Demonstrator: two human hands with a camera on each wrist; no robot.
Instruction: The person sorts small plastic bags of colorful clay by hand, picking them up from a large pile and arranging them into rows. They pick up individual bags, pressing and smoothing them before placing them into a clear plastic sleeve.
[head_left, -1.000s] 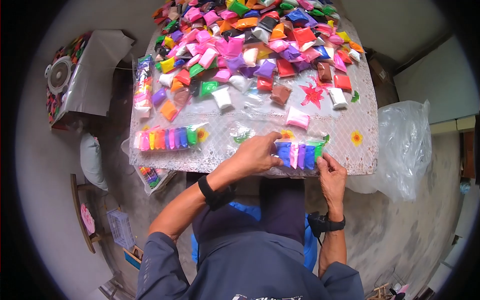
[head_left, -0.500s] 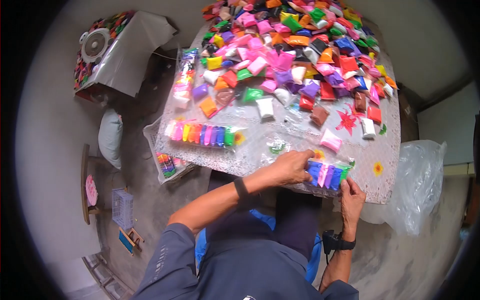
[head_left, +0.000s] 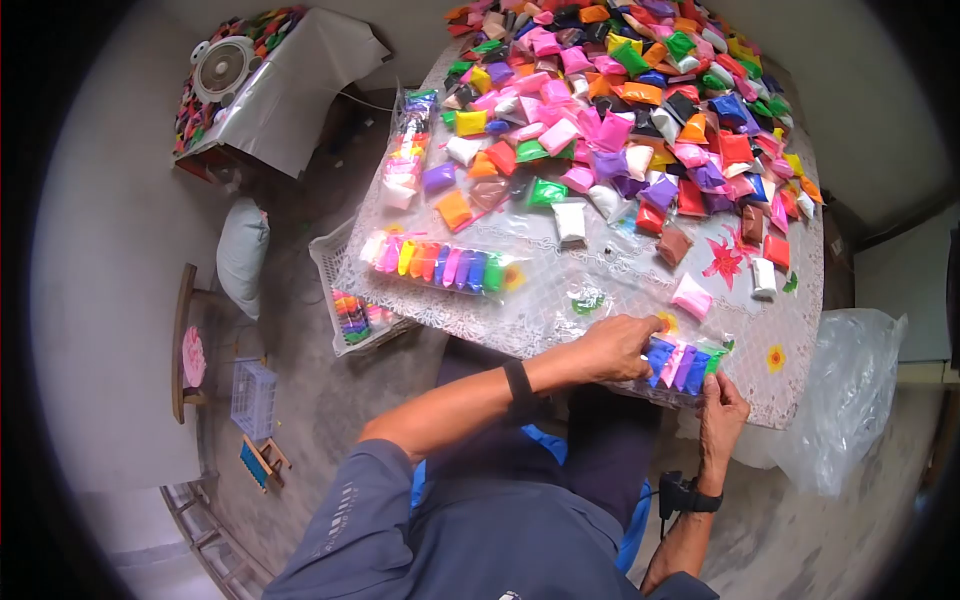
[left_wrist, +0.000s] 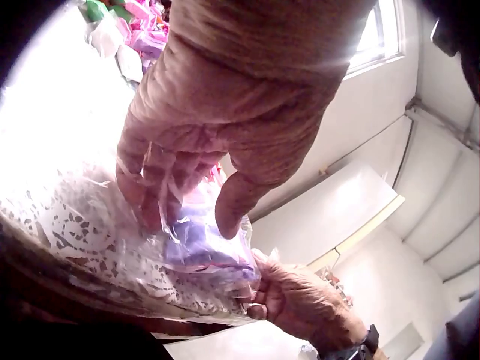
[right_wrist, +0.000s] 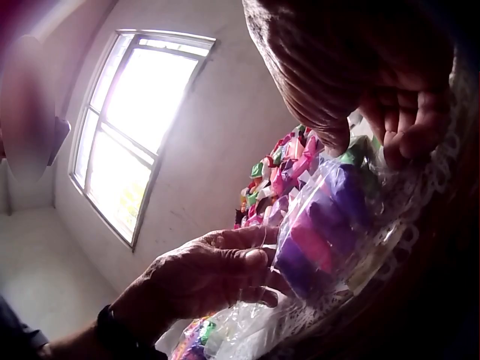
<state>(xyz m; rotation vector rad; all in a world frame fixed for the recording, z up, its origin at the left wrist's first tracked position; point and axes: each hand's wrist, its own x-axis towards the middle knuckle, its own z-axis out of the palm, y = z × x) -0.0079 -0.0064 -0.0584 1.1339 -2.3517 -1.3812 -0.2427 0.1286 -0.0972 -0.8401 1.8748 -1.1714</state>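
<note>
At the table's front edge lies a clear plastic bag (head_left: pixel 686 364) packed with a row of soft coloured packets in blue, pink, purple and green. My left hand (head_left: pixel 618 348) holds the bag's left end; in the left wrist view its thumb and fingers (left_wrist: pixel 230 206) close about the film and a purple packet. At the green end, my right hand (head_left: pixel 722 408) pinches the right corner between thumb and fingers. The right wrist view shows the bag (right_wrist: pixel 322 225) stretched between both hands, the film wrinkled and shiny.
A filled bag (head_left: pixel 435 264) lies to the left, another bag (head_left: pixel 408 150) farther back. Loose coloured packets (head_left: pixel 620 110) heap over the table's far side; a pink packet (head_left: pixel 692 297) lies near the hands. A crate (head_left: pixel 335 260) stands left below the table, plastic sheeting (head_left: pixel 850 400) hangs right.
The head view has swung, so the table and hands appear farther right and lower. Both hands keep their hold on the bag's ends at the table edge.
</note>
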